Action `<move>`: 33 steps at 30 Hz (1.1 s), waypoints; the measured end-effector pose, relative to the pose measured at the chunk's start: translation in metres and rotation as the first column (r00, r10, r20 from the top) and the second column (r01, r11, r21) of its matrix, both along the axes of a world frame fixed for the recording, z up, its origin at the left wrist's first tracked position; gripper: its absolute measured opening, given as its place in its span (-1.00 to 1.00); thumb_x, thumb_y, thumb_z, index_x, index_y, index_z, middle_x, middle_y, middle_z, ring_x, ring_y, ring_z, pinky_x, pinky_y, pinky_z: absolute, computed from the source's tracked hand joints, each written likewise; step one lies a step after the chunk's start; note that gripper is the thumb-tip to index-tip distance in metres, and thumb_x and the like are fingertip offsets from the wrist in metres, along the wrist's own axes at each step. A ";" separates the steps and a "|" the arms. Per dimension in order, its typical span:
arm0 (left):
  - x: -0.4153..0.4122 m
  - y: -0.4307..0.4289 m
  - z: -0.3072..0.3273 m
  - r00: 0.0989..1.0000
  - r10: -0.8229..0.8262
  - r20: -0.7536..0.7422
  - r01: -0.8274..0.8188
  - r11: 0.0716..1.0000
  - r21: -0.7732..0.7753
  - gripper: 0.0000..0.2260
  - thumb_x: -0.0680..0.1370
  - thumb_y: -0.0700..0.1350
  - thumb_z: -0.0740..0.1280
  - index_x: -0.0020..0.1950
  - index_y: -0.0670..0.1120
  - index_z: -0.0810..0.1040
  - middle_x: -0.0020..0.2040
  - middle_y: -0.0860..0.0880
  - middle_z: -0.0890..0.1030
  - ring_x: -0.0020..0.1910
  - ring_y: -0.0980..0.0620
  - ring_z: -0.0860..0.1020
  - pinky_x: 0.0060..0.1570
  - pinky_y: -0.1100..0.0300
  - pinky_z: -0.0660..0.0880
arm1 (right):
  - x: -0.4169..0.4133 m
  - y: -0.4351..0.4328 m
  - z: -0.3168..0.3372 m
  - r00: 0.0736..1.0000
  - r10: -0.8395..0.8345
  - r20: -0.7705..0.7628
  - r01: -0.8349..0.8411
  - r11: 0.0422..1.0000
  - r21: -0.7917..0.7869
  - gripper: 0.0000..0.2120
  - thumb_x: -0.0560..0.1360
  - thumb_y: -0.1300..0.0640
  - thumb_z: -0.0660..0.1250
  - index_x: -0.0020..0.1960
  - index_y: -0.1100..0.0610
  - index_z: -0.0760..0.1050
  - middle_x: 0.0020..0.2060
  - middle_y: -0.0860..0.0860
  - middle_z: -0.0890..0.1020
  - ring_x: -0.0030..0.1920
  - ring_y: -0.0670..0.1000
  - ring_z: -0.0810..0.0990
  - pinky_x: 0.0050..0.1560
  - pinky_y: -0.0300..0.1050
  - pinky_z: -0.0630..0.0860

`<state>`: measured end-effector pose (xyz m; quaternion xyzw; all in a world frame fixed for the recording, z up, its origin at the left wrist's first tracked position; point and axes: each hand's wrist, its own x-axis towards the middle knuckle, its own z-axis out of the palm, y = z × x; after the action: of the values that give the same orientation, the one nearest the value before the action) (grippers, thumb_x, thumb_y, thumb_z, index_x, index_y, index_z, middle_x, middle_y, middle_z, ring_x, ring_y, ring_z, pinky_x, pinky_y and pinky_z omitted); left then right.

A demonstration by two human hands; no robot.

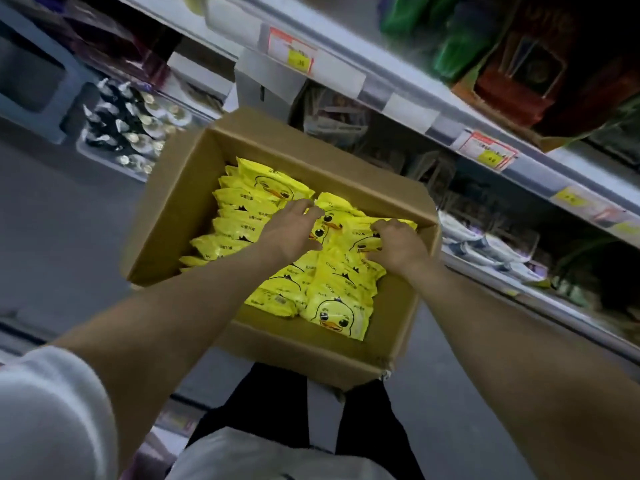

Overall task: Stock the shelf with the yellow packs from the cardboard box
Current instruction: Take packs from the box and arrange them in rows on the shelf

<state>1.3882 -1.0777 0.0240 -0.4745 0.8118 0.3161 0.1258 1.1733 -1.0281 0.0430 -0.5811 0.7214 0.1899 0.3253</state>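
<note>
An open cardboard box (166,223) stands on the floor in front of me, filled with several yellow packs (332,306) printed with a duck face. Both my hands reach down into the box. My left hand (294,230) lies on the packs in the middle, fingers spread and curled over their top edges. My right hand (398,244) rests on the packs by the box's right wall, fingers bent around the edge of a yellow pack. Neither hand has lifted a pack clear of the pile.
Shelves (433,109) with price tags run along the right, holding green and red bags (519,64) above and white packs (485,247) lower down. A tray of bottles (128,126) sits at the left on the grey floor. My dark trouser legs (270,403) stand behind the box.
</note>
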 end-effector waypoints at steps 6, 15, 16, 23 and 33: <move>-0.024 -0.012 -0.032 0.990 -0.128 -0.054 0.116 0.974 -0.192 -0.42 0.52 0.05 0.39 0.48 -0.05 0.29 0.50 -0.10 0.27 0.48 -0.12 0.20 0.43 0.02 0.17 | -0.005 0.005 -0.023 0.997 -0.063 -0.032 0.061 0.996 -0.062 -0.41 0.47 0.04 0.47 0.41 0.14 0.35 0.32 0.14 0.41 0.37 0.19 0.36 0.35 0.03 0.39; -0.050 -0.012 -0.055 0.980 -0.130 0.149 0.167 0.949 -0.268 -0.34 0.52 0.12 0.38 0.50 -0.08 0.20 0.38 -0.12 0.37 0.37 -0.14 0.29 0.27 -0.01 0.34 | -0.011 0.008 -0.053 0.983 0.054 -0.176 -0.068 0.995 -0.074 -0.48 0.44 0.01 0.48 0.33 0.12 0.43 0.28 0.14 0.38 0.33 0.18 0.35 0.32 0.07 0.34; -0.051 -0.012 -0.058 0.973 -0.120 0.197 0.170 0.951 -0.260 -0.34 0.51 0.16 0.38 0.48 -0.08 0.22 0.35 -0.12 0.42 0.38 -0.15 0.29 0.26 -0.02 0.33 | -0.011 0.008 -0.056 0.981 0.058 -0.184 -0.072 0.995 -0.076 -0.49 0.44 0.02 0.48 0.32 0.11 0.43 0.28 0.13 0.38 0.34 0.18 0.34 0.32 0.07 0.33; -0.048 -0.007 -0.073 0.922 -0.036 0.385 0.093 0.987 -0.129 -0.55 0.54 0.14 0.35 0.36 -0.01 0.41 0.23 -0.09 0.58 0.36 -0.15 0.34 0.20 0.02 0.35 | -0.010 0.012 -0.073 0.972 0.093 -0.217 -0.106 0.993 -0.048 -0.64 0.55 0.17 0.33 0.33 0.10 0.41 0.26 0.11 0.53 0.28 0.17 0.50 0.20 0.02 0.43; -0.010 0.045 -0.038 0.710 0.679 0.189 -0.697 0.638 0.327 -0.61 0.58 -0.11 0.31 0.39 -0.19 0.45 0.27 -0.20 0.52 0.14 -0.19 0.50 0.00 0.10 0.45 | -0.011 0.023 -0.018 0.981 -0.061 0.182 0.066 0.997 -0.026 -0.63 0.60 -0.07 0.26 0.24 0.19 0.42 0.21 0.17 0.55 0.23 0.22 0.50 -0.03 -0.04 0.37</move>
<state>1.3780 -1.0329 -0.0137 -0.7216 0.4906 0.4772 0.1039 1.1624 -1.0048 0.0252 -0.5777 0.7099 0.1144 0.3862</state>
